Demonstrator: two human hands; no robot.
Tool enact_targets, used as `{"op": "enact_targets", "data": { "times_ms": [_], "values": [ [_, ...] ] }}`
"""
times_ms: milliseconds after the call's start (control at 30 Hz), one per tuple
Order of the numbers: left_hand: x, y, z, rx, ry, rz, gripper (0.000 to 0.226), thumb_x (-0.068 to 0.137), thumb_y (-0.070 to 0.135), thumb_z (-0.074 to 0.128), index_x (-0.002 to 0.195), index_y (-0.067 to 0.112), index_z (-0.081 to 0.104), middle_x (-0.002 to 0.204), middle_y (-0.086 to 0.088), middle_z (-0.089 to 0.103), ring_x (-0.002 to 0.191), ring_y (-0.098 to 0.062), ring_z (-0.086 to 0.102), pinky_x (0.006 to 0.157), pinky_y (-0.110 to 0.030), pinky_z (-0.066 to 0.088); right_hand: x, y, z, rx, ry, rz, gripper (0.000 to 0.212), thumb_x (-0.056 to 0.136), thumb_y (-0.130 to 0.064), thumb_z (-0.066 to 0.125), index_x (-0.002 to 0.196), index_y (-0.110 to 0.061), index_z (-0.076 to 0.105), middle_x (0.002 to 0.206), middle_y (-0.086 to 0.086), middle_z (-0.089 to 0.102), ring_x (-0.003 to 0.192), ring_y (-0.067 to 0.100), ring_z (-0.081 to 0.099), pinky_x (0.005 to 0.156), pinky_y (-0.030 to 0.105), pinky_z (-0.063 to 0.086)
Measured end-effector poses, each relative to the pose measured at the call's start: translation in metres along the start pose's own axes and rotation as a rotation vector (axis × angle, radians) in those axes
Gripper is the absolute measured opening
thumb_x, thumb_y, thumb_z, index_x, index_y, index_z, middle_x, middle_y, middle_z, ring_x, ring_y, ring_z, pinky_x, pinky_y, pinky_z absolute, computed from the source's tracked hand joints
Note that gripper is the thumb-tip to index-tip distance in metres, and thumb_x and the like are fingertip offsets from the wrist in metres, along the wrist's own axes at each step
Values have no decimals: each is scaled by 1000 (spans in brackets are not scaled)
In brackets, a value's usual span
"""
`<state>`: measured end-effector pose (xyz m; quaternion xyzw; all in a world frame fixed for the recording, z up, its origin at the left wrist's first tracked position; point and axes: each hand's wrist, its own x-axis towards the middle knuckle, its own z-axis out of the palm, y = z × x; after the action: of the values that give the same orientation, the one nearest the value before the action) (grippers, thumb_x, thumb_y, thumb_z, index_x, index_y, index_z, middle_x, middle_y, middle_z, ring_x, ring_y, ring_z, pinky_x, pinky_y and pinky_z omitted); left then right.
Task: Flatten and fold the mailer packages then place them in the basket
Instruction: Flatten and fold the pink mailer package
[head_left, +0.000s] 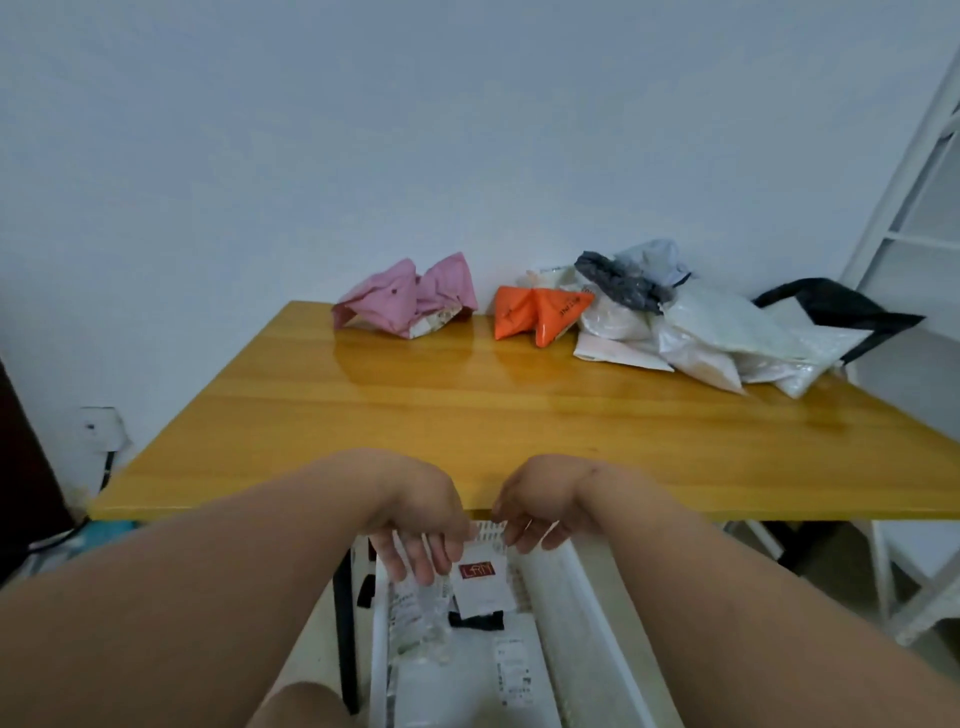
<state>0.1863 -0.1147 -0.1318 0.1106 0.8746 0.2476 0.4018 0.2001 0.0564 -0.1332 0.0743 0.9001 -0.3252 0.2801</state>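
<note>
Table (467, 410): we see yellow wood, with crumpled mailers along its far edge.
White mailer pile (727, 332): far right.
Pink mailer (405, 299): far centre; its print is unreadable.
Orange mailer (540, 312): dark lettering, too small for us to read.
Basket (587, 597): white, below the table's near edge, holding flat mailers.
Folded mailer (480, 582): in the basket; red label, white letters unclear.
Left hand (421, 519): fingers loose, pointing down, holding nothing.
Right hand (540, 512): fingers loosely curled, holding nothing.

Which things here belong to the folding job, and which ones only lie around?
Belong to the job:
- pink mailer
- orange mailer
- pile of white and grey mailers
- white basket with folded mailers inside
- left hand and right hand, above the basket

Only lying around:
- wooden table
- wall socket
- white rack
</note>
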Motion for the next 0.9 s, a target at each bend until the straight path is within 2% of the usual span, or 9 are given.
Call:
{"op": "enact_targets", "data": {
  "times_ms": [67,133,200,300,433,633,733,833,900],
  "values": [
    [-1,-1,-16,-33,153,49,18,98,27,56,103,11,63,99,-6,69,77,-19,66,68,-30,56,4,-9,-8,-19,93,-56,27,98,-20,55,114,0,65,94,12,72,76,21,66,70,33,51],
    [4,-6,-32,-24,347,111,23,99,32,53,100,12,62,98,-9,68,75,-20,60,64,-30,50,11,-18,-14,-45,179,-112,27,99,-19,51,112,0,65,99,13,72,76,21,66,68,32,50],
    [10,-11,-47,9,545,147,22,99,36,51,103,17,62,104,-7,65,84,-20,59,73,-32,51,21,-27,-18,-40,259,-159,25,99,-17,49,112,-3,65,103,12,71,80,21,66,71,33,53],
    [26,-22,-71,-43,731,170,29,98,33,51,124,20,58,124,-3,59,109,-23,57,92,-34,48,46,-44,-25,-76,365,-220,25,95,-15,50,111,-8,68,110,12,70,99,26,66,90,38,54],
    [54,-37,-108,-114,860,172,40,98,29,54,136,18,52,137,-4,53,120,-23,53,98,-35,45,85,-69,-37,-112,418,-279,29,94,-14,49,116,-10,67,121,10,66,113,26,60,93,32,47],
    [99,-61,-169,-179,889,169,45,96,25,57,140,17,49,144,-6,47,124,-25,51,103,-39,44,157,-119,-62,-102,477,-340,30,93,-14,48,118,-13,66,126,6,63,116,22,56,89,24,41],
    [120,-65,-206,-183,948,176,53,93,24,59,144,18,43,147,-7,41,124,-27,50,104,-40,42,186,-149,-76,-57,532,-382,33,92,-12,48,122,-14,64,129,6,62,118,24,56,94,28,44],
    [142,-69,-242,-213,1038,205,56,88,23,59,141,17,43,141,-8,44,115,-29,54,97,-42,47,215,-177,-88,10,556,-428,43,92,-15,52,136,-12,51,137,8,54,122,26,52,99,36,46],
    [157,-68,-260,-213,1061,237,65,90,22,58,148,15,32,148,-8,38,129,-28,46,102,-38,42,236,-193,-96,77,577,-429,51,87,-13,56,137,-10,45,136,12,51,118,30,54,92,39,50]
  ]
}}
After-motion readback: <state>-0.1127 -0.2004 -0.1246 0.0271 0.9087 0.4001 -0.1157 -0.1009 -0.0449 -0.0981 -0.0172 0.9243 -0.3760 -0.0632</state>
